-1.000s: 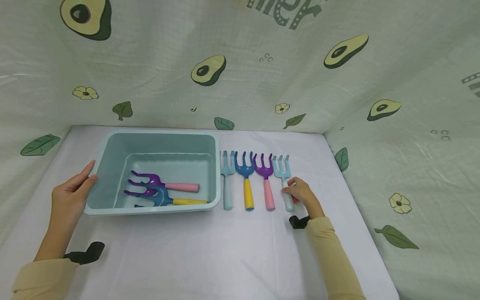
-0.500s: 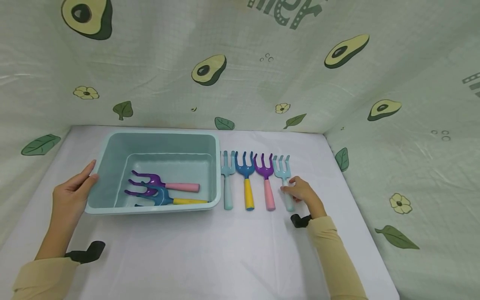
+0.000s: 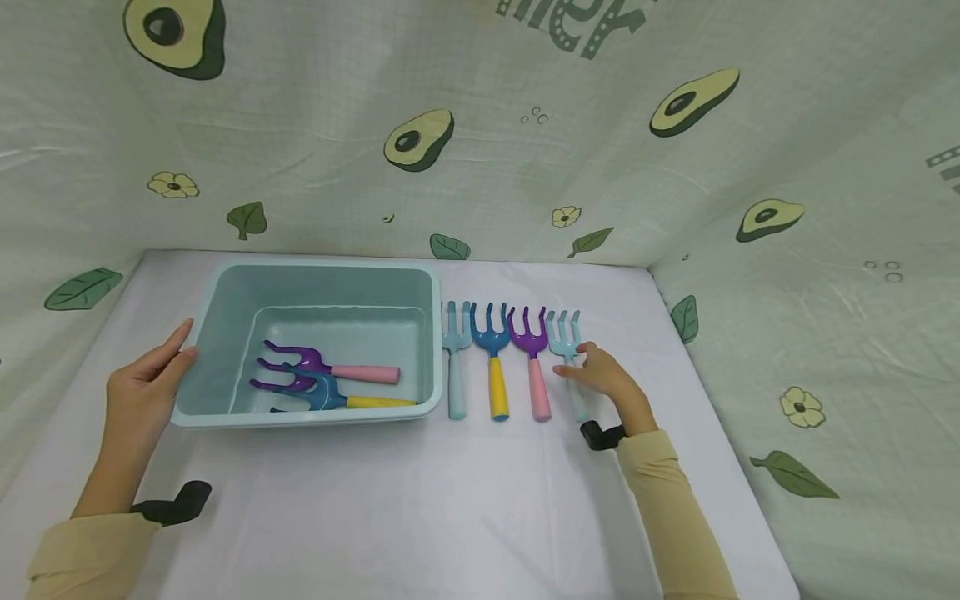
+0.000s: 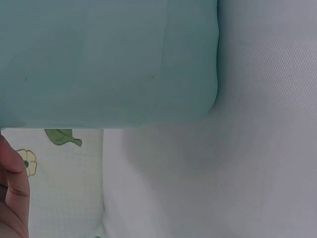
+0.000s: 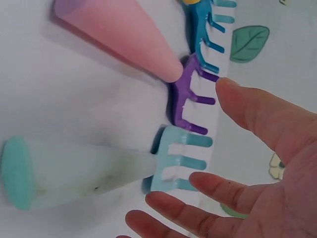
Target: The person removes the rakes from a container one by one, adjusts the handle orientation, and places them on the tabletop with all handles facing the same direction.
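Observation:
My left hand [image 3: 138, 387] grips the left rim of a pale teal tub [image 3: 300, 422], whose outer wall fills much of the left wrist view. Over the rightmost rake, all pale blue [image 3: 577, 404], hovers my right hand [image 3: 609, 377]. Its thumb and fingers are spread, and the right wrist view shows nothing between them. That rake lies flat on the cloth. Beside it lies a purple rake with a pink handle [image 3: 537, 392]. Inside the tub, a purple rake with a pink handle [image 3: 365, 374] and a blue rake with a yellow handle [image 3: 381, 402] lie overlapping.
Further left in the row lie a blue rake with a yellow handle [image 3: 497, 392] and another pale blue rake [image 3: 455, 383], close to the tub's right wall. A white cloth [image 3: 420, 517] covers the table. Avocado-print fabric [image 3: 315, 183] hangs behind and at the sides.
My right hand has let go of the rightmost pale blue rake, its fingers spreading and rising slightly from the handle. The left hand and the tub have stayed put.

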{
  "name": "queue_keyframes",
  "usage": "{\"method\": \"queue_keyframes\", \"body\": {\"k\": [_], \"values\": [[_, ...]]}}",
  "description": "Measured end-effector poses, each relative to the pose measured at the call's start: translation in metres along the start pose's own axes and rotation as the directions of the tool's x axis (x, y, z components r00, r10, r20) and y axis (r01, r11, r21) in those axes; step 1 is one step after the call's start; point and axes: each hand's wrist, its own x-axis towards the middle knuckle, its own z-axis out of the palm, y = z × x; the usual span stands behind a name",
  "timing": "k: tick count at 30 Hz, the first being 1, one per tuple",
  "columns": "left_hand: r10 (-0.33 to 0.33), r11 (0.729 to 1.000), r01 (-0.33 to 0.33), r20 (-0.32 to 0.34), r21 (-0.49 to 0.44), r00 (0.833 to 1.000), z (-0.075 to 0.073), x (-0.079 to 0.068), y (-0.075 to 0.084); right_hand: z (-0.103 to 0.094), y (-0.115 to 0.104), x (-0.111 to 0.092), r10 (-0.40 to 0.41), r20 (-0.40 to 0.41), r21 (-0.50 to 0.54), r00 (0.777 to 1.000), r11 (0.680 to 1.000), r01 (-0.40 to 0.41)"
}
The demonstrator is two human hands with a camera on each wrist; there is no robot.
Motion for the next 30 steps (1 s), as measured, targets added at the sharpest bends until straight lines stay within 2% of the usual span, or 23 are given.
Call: {"method": "queue_keyframes", "body": {"k": [17,22,30], "values": [[-0.007,1.000,0.007,0.000,-0.002,1.000,0.000,0.000,-0.001,-0.012,-0.053,-0.030,-0.150,-0.039,-0.016,0.988,0.989,0.149],[-0.003,1.000,0.003,-0.007,0.003,1.000,0.000,0.000,-0.001,-0.013,-0.072,-0.041,-0.212,-0.053,-0.016,0.976,0.977,0.212],[0.010,1.000,-0.011,-0.007,-0.007,1.000,0.001,-0.001,-0.002,-0.008,-0.101,-0.058,-0.326,-0.052,0.003,0.944,0.945,0.327]]}}
